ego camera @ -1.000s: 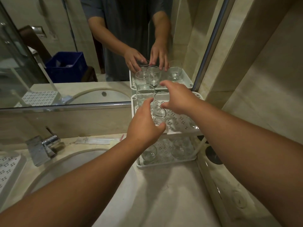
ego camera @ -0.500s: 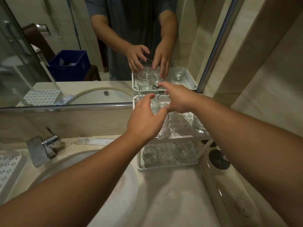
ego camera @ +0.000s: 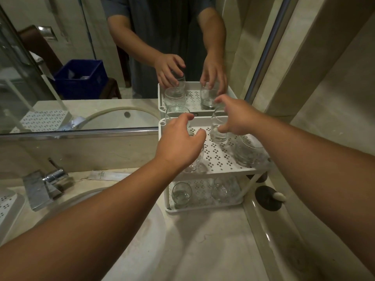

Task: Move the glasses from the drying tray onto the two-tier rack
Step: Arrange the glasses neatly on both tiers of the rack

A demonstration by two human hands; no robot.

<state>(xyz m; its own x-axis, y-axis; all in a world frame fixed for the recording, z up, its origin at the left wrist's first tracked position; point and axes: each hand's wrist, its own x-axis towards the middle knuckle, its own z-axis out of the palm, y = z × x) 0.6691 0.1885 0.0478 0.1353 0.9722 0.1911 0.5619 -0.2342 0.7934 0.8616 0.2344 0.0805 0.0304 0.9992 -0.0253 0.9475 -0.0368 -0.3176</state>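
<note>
I stand at a pale marble counter (ego camera: 203, 240) with a mirror (ego camera: 81, 57) along the back wall and a marble wall on my right. At the counter's back right corner sits the white two-tier rack (ego camera: 221, 157), its perforated shelves against the mirror. My left hand (ego camera: 180, 147) curls over a glass (ego camera: 195, 161) at the front left of the top shelf, fingers wrapped round its upper part, the base resting on or just above the shelf; I cannot tell which. My right hand (ego camera: 235, 116) pinches the rim of a taller glass (ego camera: 218, 130) standing at the back of the same shelf. Another glass (ego camera: 176, 115) stands at the back left corner, just beyond my left fingertips, and a wide one (ego camera: 248, 151) sits at the right edge, beside my right forearm. Two more glasses (ego camera: 181, 194) stand on the lower shelf. Left of the rack lie the round sink (ego camera: 129, 230) and a chrome tap (ego camera: 43, 187). The perforated drying tray (ego camera: 8, 209) shows at the far left edge. The mirror shows a blue crate (ego camera: 81, 80).
</note>
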